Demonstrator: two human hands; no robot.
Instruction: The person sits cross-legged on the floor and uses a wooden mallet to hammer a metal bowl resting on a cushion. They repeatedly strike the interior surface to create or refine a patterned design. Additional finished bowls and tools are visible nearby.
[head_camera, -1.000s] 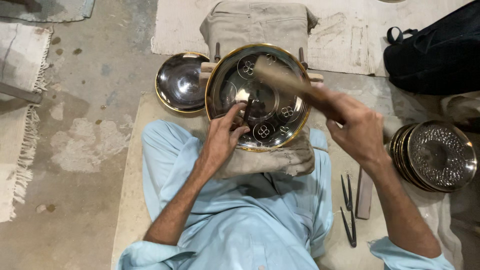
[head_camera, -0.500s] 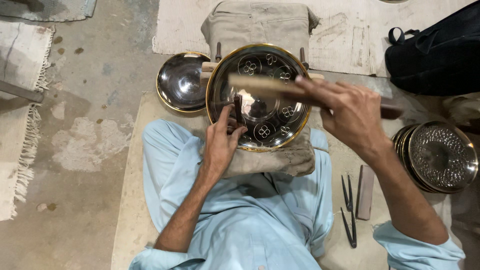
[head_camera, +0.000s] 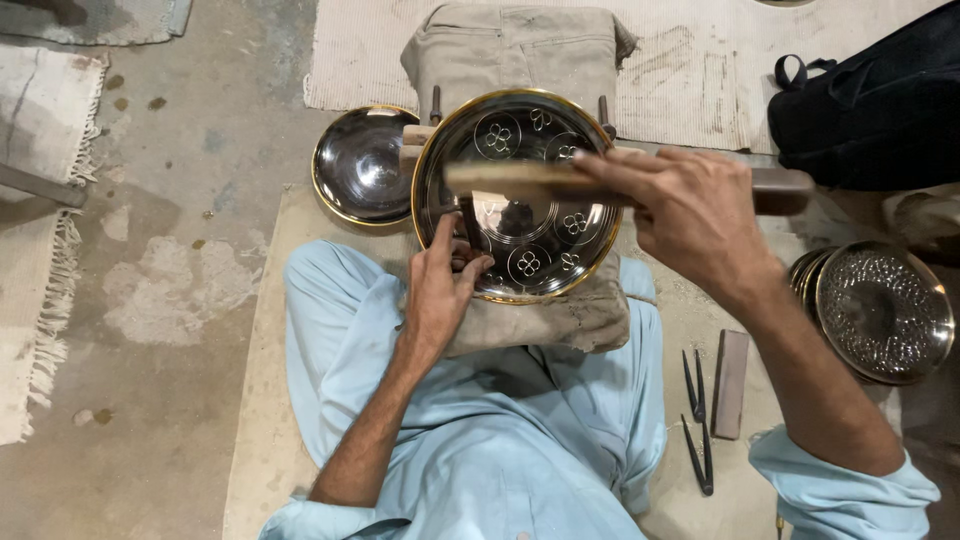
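A round metal plate (head_camera: 520, 130) with a gold rim and engraved flower marks rests on a cloth pad over my lap. My left hand (head_camera: 440, 290) sits on the plate's near left edge and pinches a thin chisel (head_camera: 466, 218) upright against the surface. My right hand (head_camera: 690, 225) grips a wooden mallet (head_camera: 500, 178) held level across the plate, its handle end sticking out to the right. The chisel's tip is hidden by my fingers.
A plain dark metal bowl (head_camera: 360, 165) lies left of the plate. A stack of hammered plates (head_camera: 880, 310) sits at the right. Thin metal tools (head_camera: 697, 425) and a flat block (head_camera: 730, 385) lie by my right leg. A black bag (head_camera: 870, 100) is at the back right.
The mallet has swung from a raised tilt down to level over the chisel. My left hand has stayed on the plate's edge.
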